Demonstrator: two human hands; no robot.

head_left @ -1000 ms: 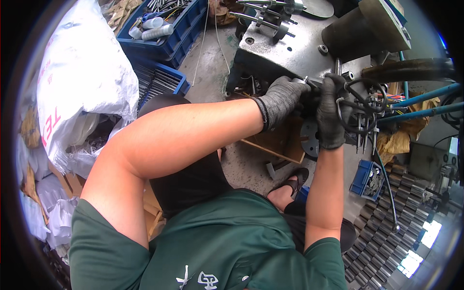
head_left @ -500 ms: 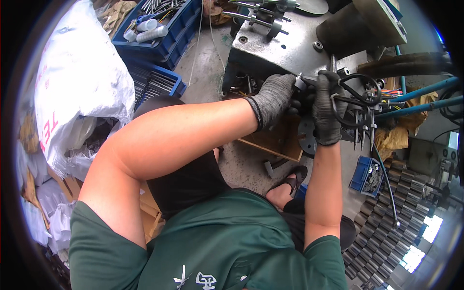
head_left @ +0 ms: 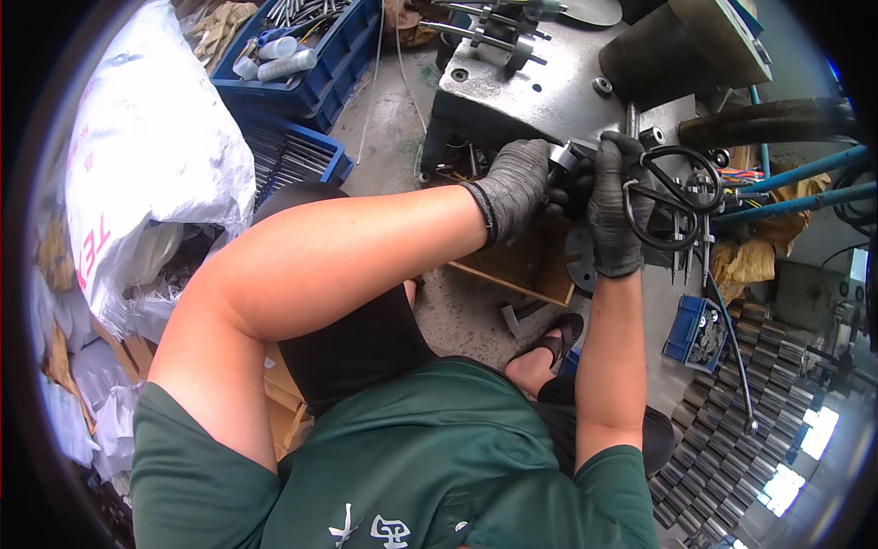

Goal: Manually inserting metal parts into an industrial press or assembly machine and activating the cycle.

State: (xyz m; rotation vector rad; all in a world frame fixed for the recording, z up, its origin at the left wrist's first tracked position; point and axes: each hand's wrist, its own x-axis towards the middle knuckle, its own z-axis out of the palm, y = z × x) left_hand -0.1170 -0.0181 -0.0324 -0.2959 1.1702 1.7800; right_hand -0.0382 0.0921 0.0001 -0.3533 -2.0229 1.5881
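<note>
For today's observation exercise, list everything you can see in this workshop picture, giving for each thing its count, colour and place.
metal part: one, silvery, gripped between both hands
steel plate: one, grey, above the hands
scissors: one pair, black handles, right of the hands
crates: two, blue, upper left
sack: one, white, left
small bin: one, blue, lower right
hoses: two, blue, right
sandal: one, black, on the floor
left hand: grey glove, on the part
right hand: grey glove, on the part
</note>
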